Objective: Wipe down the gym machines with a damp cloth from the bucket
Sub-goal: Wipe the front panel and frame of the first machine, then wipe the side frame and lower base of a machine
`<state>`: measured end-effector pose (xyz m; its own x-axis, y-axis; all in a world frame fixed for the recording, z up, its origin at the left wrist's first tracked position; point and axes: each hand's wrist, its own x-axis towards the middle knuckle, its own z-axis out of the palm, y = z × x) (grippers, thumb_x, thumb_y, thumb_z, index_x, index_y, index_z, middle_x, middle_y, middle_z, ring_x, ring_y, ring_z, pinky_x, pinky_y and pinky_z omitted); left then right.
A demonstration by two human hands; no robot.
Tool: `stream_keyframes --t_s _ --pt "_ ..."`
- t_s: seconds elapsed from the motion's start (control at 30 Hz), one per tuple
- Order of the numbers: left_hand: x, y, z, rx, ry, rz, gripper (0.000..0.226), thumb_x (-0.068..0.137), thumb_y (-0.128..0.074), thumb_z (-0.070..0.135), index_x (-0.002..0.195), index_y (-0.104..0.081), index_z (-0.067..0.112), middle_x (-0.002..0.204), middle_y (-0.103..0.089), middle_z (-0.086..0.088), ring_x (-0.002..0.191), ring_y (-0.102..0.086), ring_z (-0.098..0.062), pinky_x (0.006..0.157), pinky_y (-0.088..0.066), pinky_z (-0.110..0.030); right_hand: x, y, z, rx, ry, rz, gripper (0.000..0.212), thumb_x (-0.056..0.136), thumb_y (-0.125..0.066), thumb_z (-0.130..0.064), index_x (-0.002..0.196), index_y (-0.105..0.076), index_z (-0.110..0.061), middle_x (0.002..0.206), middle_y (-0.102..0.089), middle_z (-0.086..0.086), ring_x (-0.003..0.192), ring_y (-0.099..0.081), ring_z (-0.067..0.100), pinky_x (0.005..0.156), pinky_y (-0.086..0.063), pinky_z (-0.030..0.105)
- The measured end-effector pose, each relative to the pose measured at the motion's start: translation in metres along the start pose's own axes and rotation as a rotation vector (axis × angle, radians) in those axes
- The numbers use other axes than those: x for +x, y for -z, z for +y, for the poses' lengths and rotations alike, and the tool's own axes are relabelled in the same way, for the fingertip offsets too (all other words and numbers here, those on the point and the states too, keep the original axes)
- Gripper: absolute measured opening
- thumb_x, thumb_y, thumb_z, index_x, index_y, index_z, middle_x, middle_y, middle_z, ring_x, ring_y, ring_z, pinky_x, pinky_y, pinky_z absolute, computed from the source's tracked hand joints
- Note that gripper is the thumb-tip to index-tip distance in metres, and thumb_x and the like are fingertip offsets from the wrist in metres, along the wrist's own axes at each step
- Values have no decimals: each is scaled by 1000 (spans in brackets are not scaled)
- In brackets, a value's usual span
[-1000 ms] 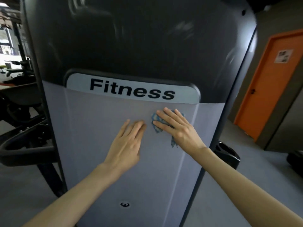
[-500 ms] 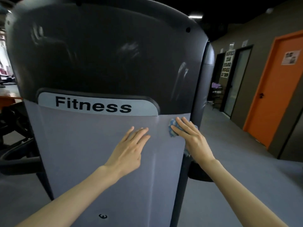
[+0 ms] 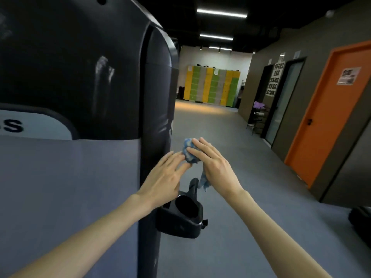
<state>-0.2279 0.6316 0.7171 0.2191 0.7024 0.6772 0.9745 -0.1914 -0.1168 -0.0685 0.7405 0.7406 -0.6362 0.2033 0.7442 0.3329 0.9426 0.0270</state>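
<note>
The gym machine's tall cover fills the left side, with a glossy black upper shroud (image 3: 80, 67) and a grey lower panel (image 3: 70, 187). A bunched blue cloth (image 3: 189, 155) is in the air just right of the machine's edge, off the panel. My right hand (image 3: 214, 167) holds it, fingers laid over the bunch, and a tail of cloth hangs below the palm. My left hand (image 3: 162, 181) reaches across the machine's dark side edge. Its straight fingertips touch the cloth from the left. No bucket is in view.
A black cup holder (image 3: 180, 217) juts from the machine's side, below my hands. Grey floor runs down a corridor to yellow and green lockers (image 3: 210, 87). An orange door (image 3: 329, 117) and a small rack (image 3: 259, 117) line the right wall. A dark object (image 3: 361, 221) sits low right.
My view swung right. My right hand slid the cloth across the grey panel and off its right edge. My left hand left the panel and followed, and its fingertips now touch the cloth.
</note>
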Motion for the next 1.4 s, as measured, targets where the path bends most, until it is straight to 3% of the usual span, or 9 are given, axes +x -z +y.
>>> stream_keyframes --t_s 0.23,0.43,0.57,0.7,0.9,1.03,1.17,1.3,1.4 --pt "90 -87 23 -137 102 31 60 66 -52 -6 124 -54 9 128 -52 -9 127 -39 -24 113 -17 -32 -14 -16 109 80 -240 17 62 77 -58 23 131 -58 -8 144 -47 10 138 -38 27 109 -38 39" --pt "175 -177 -9 -182 242 102 56 72 -48 -7 125 -54 7 133 -50 -11 131 -39 -26 113 -20 -31 36 -46 213 77 -287 -47 57 82 -53 19 132 -57 -9 147 -44 9 140 -36 26 112 -35 39" --pt "222 -212 -41 -210 330 167 54 71 -37 -2 120 -57 9 128 -52 -9 128 -40 -24 110 -25 -31 83 -66 271 81 -178 -135 60 81 -57 18 134 -55 -10 148 -43 8 141 -32 26 113 -33 39" --pt "247 -229 -83 -120 407 192 54 73 -44 -7 123 -55 7 135 -48 -9 132 -37 -25 111 -25 -33 129 -101 309 118 -130 -150 61 84 -53 17 137 -52 -13 150 -40 5 143 -29 23 112 -30 34" --pt "246 -245 -135 52 555 88 53 78 -52 -7 129 -51 9 144 -40 -5 137 -32 -21 114 -26 -35 166 -185 335 229 15 -279 60 89 -50 11 142 -46 -17 153 -35 0 143 -29 19 110 -33 34" --pt "243 -248 -170 172 707 95 55 83 -49 -4 135 -43 13 150 -28 0 142 -21 -16 114 -16 -26 200 -231 351 330 174 -301 66 85 -50 17 142 -46 -16 153 -35 2 142 -30 21 107 -39 40" --pt "253 -250 -197 289 854 122 53 84 -50 -3 134 -44 13 150 -29 -1 139 -24 -16 112 -22 -27 230 -268 371 427 323 -320 74 80 -49 21 142 -46 -19 154 -33 0 142 -29 20 108 -33 33" --pt "260 -253 -215 375 941 119 50 84 -50 -5 130 -47 13 149 -30 -3 140 -25 -19 111 -26 -32 256 -308 379 517 459 -332 69 82 -49 20 139 -49 -17 151 -39 4 139 -35 25 110 -37 40" --pt "251 -258 -226 440 1003 81 48 83 -50 -6 128 -50 12 151 -28 -4 140 -26 -21 111 -28 -35 267 -338 374 574 544 -372 64 85 -47 17 140 -49 -18 152 -37 2 141 -32 23 106 -39 39"
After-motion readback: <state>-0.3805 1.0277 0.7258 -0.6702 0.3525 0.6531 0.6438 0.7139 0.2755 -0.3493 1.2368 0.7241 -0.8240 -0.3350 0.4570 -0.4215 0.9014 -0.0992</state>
